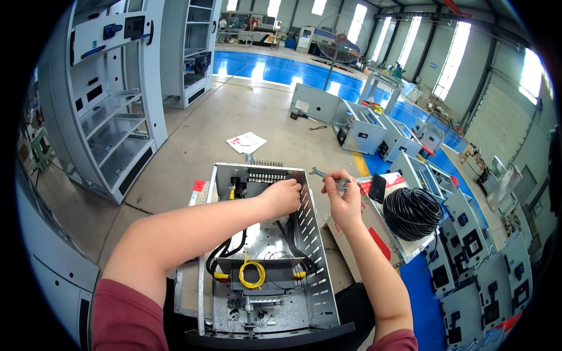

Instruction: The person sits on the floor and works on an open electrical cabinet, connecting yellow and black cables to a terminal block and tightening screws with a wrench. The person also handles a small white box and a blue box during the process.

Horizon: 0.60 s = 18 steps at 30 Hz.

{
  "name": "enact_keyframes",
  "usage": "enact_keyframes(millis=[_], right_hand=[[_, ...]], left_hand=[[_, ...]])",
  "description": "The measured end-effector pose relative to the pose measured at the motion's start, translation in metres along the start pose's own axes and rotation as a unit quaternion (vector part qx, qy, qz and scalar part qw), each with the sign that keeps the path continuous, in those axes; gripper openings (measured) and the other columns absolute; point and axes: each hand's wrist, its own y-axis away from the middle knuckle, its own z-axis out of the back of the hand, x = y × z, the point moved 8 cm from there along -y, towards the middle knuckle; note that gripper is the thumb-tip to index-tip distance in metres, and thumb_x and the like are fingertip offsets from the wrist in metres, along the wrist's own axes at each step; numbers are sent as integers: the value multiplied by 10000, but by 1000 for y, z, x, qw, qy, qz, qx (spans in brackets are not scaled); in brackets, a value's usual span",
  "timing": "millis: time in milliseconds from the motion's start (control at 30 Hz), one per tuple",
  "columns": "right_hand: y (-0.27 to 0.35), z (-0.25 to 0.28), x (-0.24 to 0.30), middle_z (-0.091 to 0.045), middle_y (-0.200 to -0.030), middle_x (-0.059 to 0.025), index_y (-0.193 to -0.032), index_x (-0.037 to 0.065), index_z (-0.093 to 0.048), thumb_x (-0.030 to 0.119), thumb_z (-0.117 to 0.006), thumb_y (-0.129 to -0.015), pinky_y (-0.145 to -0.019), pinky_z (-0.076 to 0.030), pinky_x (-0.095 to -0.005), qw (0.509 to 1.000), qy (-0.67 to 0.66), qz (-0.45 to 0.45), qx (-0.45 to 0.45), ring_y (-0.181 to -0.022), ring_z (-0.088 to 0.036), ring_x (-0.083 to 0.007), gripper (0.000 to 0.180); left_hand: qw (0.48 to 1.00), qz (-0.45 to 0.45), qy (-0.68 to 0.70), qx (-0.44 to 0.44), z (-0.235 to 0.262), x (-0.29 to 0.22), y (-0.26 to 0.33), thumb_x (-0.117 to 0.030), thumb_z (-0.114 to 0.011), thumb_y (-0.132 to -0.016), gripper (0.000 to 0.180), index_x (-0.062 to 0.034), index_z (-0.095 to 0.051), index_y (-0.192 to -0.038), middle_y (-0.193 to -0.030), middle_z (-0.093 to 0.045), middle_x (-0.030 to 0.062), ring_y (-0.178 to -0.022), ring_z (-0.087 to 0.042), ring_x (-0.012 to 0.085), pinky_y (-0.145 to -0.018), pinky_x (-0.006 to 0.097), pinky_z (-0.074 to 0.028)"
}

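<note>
A grey sheet-metal box (317, 264) with a slotted right wall lies open in front of me. My left hand (283, 198) reaches across into its far right corner. Its fingers are closed against the inside of that wall, and whatever they pinch is hidden. Just outside the same wall, my right hand (345, 205) is raised and closed round an open-end wrench (317, 172), with a jaw sticking out to the left. Inside the box are a black terminal strip (268, 176), thick black cables (218, 257) and a coil of yellow wire (252, 275).
A coil of black cable (412, 214) and a phone (377, 188) lie on a carton (374, 234) at right. Papers (246, 142) lie on the floor beyond the box. Tall cabinets (153, 76) stand at left. Several smaller metal enclosures (364, 136) line the right side.
</note>
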Motion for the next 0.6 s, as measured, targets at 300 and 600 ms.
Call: enact_keyframes(millis=[300, 600], right_hand=[[-1, 4, 9, -696, -793, -35, -982, 56, -681, 196, -645, -1059, -865, -443, -348, 997, 38, 57, -19, -838, -622, -167, 164], [0, 3, 10, -689, -787, -35, -982, 54, -683, 198, -647, -1059, -843, -447, -342, 997, 42, 61, -18, -823, -620, -162, 167]], left_hand=[[999, 30, -37, 23, 0, -1, 2, -256, -684, -877, 180, -160, -836, -882, -1083, -744, -23, -1182, -595, 210, -992, 325, -424], [999, 20, -29, 13, 2, -1, 0, -237, -692, -863, 137, -180, -814, -835, -950, -743, -50, -1099, -615, 191, -957, 326, -437]])
